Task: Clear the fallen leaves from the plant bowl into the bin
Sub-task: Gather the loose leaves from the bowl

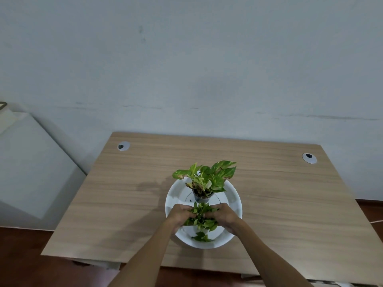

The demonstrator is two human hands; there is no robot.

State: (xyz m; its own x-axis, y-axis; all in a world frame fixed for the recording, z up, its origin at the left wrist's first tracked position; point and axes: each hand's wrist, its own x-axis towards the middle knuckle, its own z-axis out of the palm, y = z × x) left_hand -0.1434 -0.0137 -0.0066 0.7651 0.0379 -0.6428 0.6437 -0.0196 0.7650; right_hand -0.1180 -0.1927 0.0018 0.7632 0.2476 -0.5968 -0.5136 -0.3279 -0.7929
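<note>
Both hands down in the round white plastic plant bowl (234, 195), near half of it. Left hand (181, 216) and right hand (224, 214) face each other, fingers curled inward, closed around a bunch of loose green fallen leaves (200, 219) pressed between them. Leaves stick out above and below the hands. A few more small green leaves (202, 237) lie on the bowl floor just near of the held bunch, close to the near rim, apart from the hands.

Far half of the bowl: small clear cup-like pot (200, 196) standing upright, with a green and yellow variegated leafy plant (207, 177) growing out of it; some leaf edges brown. The plant's leaves reach past the far rim of the bowl.

Bowl sits on the light wood-grain rectangular desk surface (124, 204), near the middle, a bit toward the near edge. Two round grey cable grommets in the surface: one far left (123, 146), one far right (309, 158).

Behind the surface, a plain pale grey-blue wall (186, 59) with faint marks. Left of the surface, a white box-shaped cabinet (31, 172), partly cut off by the frame. Dark reddish-brown floor (20, 255) near left and right. Bin not visible.

Both forearms bare, coming in from the near edge.
</note>
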